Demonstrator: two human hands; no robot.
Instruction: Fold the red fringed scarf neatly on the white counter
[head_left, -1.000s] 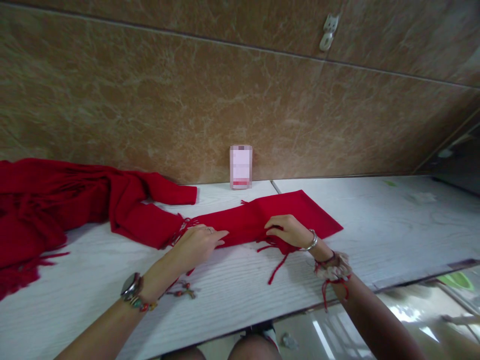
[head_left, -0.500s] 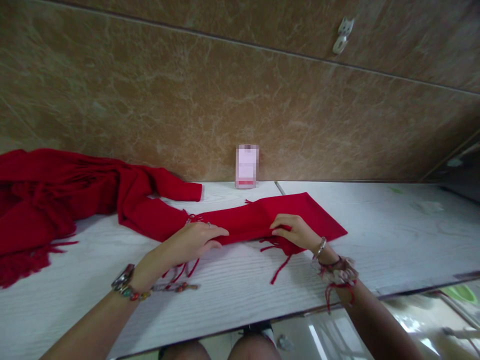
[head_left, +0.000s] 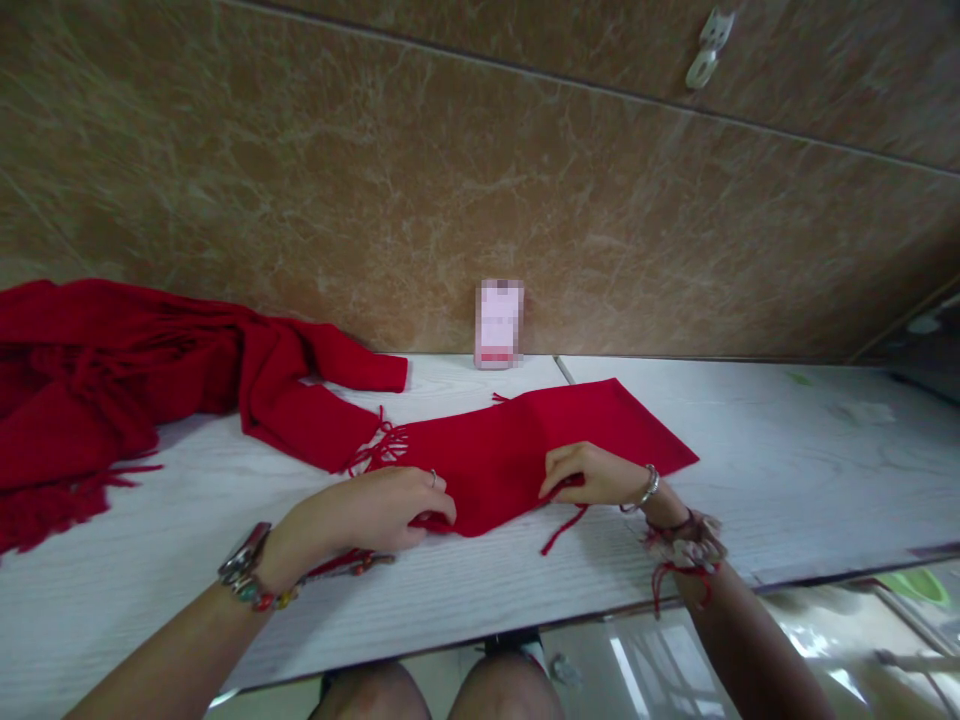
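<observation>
Red cloth [head_left: 499, 450] is nipped at its near edge by both the left hand [head_left: 394, 503] and right hand [head_left: 589, 474], thumbs apparently closed against fingers. It lies in front of the phone [head_left: 499, 322]. Since half a second ago, that edge has been drawn farther from the phone, covering more fringe [head_left: 566, 528]; the strip looks broader, probably being adjusted. Left of the phone sits a red heap [head_left: 187, 375].

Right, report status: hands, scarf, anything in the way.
Left hand and right hand gripping scarf at near edge. Scarf spread on table. Phone beyond it, clear of both hands. More red cloth at left.
</observation>
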